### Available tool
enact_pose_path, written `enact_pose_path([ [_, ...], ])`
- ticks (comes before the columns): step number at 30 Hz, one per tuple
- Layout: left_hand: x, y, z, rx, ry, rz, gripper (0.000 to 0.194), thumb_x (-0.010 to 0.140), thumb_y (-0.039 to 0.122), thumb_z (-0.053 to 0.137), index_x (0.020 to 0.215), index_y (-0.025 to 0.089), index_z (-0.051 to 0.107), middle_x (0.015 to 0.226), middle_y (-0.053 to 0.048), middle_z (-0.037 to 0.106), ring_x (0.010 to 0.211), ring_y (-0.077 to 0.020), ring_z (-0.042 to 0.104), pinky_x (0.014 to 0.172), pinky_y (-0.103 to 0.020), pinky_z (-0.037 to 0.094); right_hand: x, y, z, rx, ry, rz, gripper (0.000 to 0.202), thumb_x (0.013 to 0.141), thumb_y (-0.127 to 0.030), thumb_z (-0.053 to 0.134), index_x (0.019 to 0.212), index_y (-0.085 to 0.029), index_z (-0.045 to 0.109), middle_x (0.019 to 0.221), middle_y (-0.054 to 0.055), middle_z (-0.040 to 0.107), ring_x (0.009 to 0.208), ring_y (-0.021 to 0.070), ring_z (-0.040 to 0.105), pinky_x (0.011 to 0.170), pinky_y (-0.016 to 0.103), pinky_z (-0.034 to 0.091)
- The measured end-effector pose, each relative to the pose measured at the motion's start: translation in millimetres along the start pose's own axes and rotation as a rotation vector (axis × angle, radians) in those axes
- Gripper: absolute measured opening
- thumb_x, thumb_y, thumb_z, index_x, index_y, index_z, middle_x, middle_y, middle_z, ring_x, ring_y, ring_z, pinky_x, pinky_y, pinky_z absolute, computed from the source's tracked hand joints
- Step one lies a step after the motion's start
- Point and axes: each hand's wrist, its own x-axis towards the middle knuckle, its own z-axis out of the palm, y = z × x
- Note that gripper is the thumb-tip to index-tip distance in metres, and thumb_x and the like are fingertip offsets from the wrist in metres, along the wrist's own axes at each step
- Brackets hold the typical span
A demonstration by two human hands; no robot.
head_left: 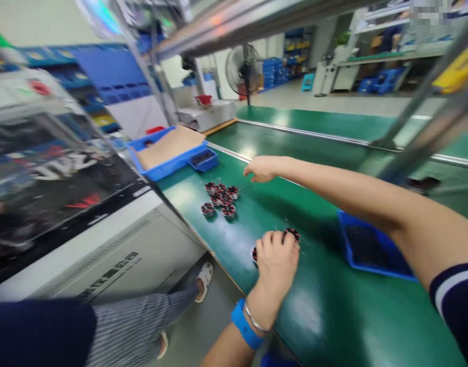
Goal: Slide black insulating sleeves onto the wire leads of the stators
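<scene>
My left hand (pixel 277 255), wearing a blue wristband (pixel 246 325) and a metal bangle, is closed over small round motor stators on the green work surface (pixel 313 306). One stator (pixel 292 234) with black and red windings shows past its fingertips; another (pixel 254 255) peeks out at its left side, and the palm hides the rest. Farther forward, my right hand (pixel 262 168) hovers above the surface, fingers loosely bent and apart, with nothing visible in it. Left of it, several similar stators (pixel 220 198) stand grouped together, thin wires sticking out.
Beyond the stators are a blue tray (pixel 168 165) with cardboard and a small blue bin (pixel 203 161) of dark parts. Another blue tray (pixel 346 239) lies beneath my right arm. A white machine (pixel 115 260) borders the left side, where a person's leg (pixel 142 318) shows. Metal framing crosses overhead.
</scene>
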Motion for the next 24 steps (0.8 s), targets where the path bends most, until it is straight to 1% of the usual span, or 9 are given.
enact_pose_path([
  [3,-1,0,-2.7,-0.078,-0.054,0.103,0.011,0.088,0.028,0.07,0.097,0.021,0.068,0.089,-0.008,0.069,0.083,-0.0267,0.06,0.067,-0.04,0.042,-112,-1,5,-0.006,-0.096,0.136,0.033,0.094,-0.028,0.057,0.125,-0.023,0.068,0.112,0.008,0.073,0.107,0.0252,0.067,0.091,0.034,0.048],
  [5,-6,6,-5.3,-0.145,-0.08,0.184,0.012,0.09,0.031,0.067,0.097,0.022,0.069,0.088,-0.007,0.069,0.082,-0.0258,0.06,0.067,-0.038,0.041,-183,-10,19,-0.019,-0.158,0.242,0.028,0.092,-0.025,0.056,0.112,-0.021,0.074,0.1,0.01,0.076,0.097,0.0263,0.07,0.082,0.033,0.049],
  [7,-16,19,-9.7,-0.202,-0.1,0.259,0.013,0.091,0.034,0.066,0.099,0.023,0.069,0.09,-0.006,0.069,0.082,-0.024,0.06,0.068,-0.037,0.042,-236,-21,41,-0.026,-0.221,0.338,0.023,0.088,-0.02,0.056,0.097,-0.018,0.077,0.092,0.012,0.077,0.088,0.0271,0.073,0.073,0.032,0.05],
  [8,-22,27,-12.4,-0.226,-0.11,0.291,0.014,0.09,0.034,0.066,0.099,0.024,0.069,0.091,-0.006,0.07,0.082,-0.0229,0.061,0.069,-0.036,0.043,-254,-25,55,-0.027,-0.239,0.376,0.022,0.087,-0.019,0.056,0.094,-0.016,0.077,0.092,0.014,0.077,0.087,0.0281,0.073,0.072,0.033,0.05],
  [11,-41,57,-20.1,-0.28,-0.143,0.367,0.014,0.089,0.034,0.067,0.1,0.025,0.07,0.094,-0.004,0.07,0.083,-0.0207,0.062,0.071,-0.034,0.045,-277,-31,94,-0.009,-0.245,0.437,0.022,0.088,-0.017,0.057,0.101,-0.012,0.075,0.104,0.019,0.075,0.096,0.0297,0.072,0.077,0.034,0.053],
  [14,-59,86,-26.8,-0.317,-0.17,0.409,0.015,0.089,0.035,0.067,0.1,0.025,0.07,0.096,-0.004,0.071,0.084,-0.0205,0.062,0.071,-0.034,0.046,-278,-32,117,0.038,-0.244,0.463,0.022,0.094,-0.026,0.059,0.108,-0.013,0.07,0.11,0.014,0.072,0.099,0.0234,0.069,0.084,0.037,0.055],
  [17,-77,111,-33.4,-0.374,-0.161,0.412,0.016,0.091,0.035,0.065,0.1,0.024,0.07,0.097,-0.004,0.072,0.085,-0.0209,0.063,0.072,-0.035,0.046,-281,-27,124,0.086,-0.227,0.476,0.026,0.097,-0.036,0.059,0.109,-0.015,0.067,0.109,0.009,0.07,0.096,0.0187,0.067,0.086,0.039,0.056],
  [21,-94,133,-39.7,-0.415,-0.156,0.377,0.016,0.092,0.036,0.063,0.098,0.024,0.071,0.096,-0.004,0.073,0.084,-0.0209,0.064,0.071,-0.035,0.045,-289,-18,124,0.138,-0.133,0.471,0.017,0.091,-0.021,0.059,0.094,-0.011,0.072,0.099,0.019,0.073,0.097,0.0295,0.07,0.081,0.036,0.052],
  [24,-97,139,-40.4,-0.481,-0.208,0.381,0.016,0.092,0.033,0.062,0.102,0.024,0.071,0.103,-0.005,0.074,0.09,-0.0206,0.066,0.077,-0.035,0.048,-303,-18,119,0.173,-0.024,0.468,0.018,0.09,-0.018,0.056,0.094,-0.009,0.071,0.101,0.022,0.072,0.1,0.0334,0.069,0.081,0.037,0.05],
])
